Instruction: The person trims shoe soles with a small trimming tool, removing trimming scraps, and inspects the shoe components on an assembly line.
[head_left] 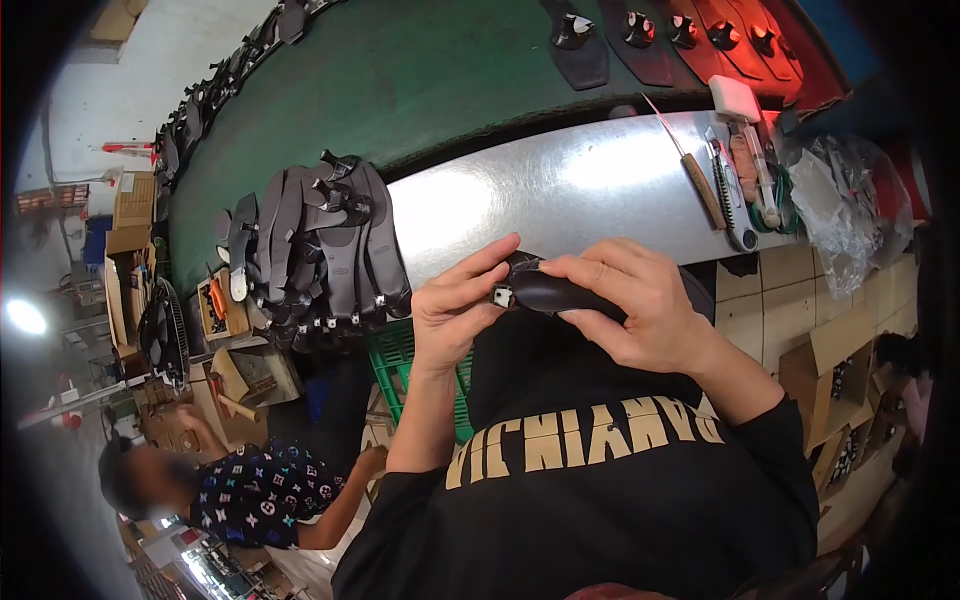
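Observation:
Close in front of my chest I hold a dark sandal (565,293), level with the near edge of the metal worktop. My left hand (445,310) is closed on one end, its fingers and thumb on either side of a strap with a small pale, square piece. Around the sole my right hand (645,305) is wrapped, with the index fingertip pressing near the strap and the thumb underneath. The fingers hide part of the strap. To the left lies a pile of dark sandals (340,250) with straps.
A metal worktop (560,170) borders a green belt (430,70) carrying dark soles (575,60). On the right lie an awl (700,185), a utility knife (735,215), a white block (735,98) and a plastic bag (840,190). A co-worker (265,490) sits at lower left.

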